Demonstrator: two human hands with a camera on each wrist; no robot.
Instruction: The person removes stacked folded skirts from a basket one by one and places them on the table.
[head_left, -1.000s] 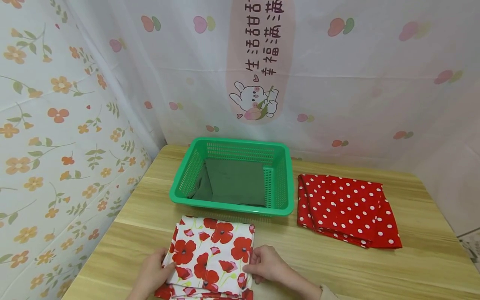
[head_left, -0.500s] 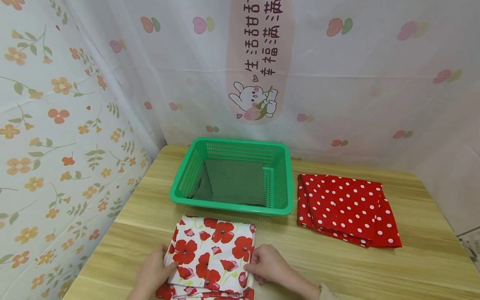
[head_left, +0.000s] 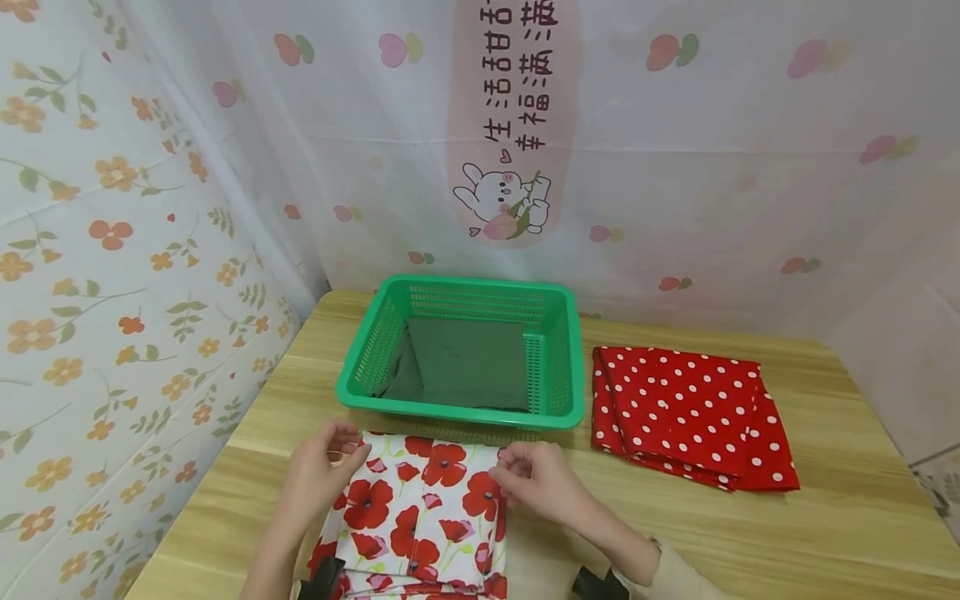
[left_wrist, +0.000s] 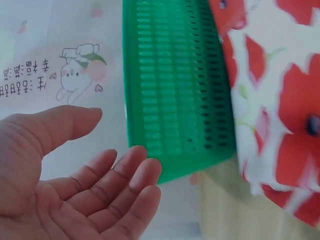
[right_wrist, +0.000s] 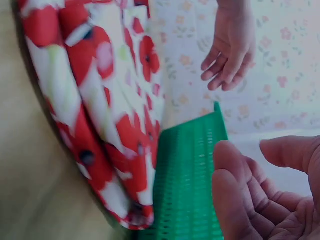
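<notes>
A folded white cloth with red poppies (head_left: 416, 512) lies on the table in front of the green basket, its layers showing at the near edge and, in the right wrist view, along the side. My left hand (head_left: 318, 471) hovers by its far left corner, fingers loosely bent, holding nothing. Close to the far right corner, my right hand (head_left: 547, 483) is raised with a gap between thumb and fingers. That gap shows in the right wrist view too, where the hand (right_wrist: 265, 195) appears beside the poppy cloth (right_wrist: 115, 120).
The green plastic basket (head_left: 465, 414) stands behind the poppy cloth, with a folded dark green cloth (head_left: 472, 362) inside. To the right lies a folded red polka-dot cloth (head_left: 690, 412). Printed curtains (head_left: 375, 208) hang behind and left of the wooden table (head_left: 825, 533).
Both hands have let go of the poppy cloth's sides and moved away from me to its far corners. The cloth stays in place. The head view has shifted slightly.
</notes>
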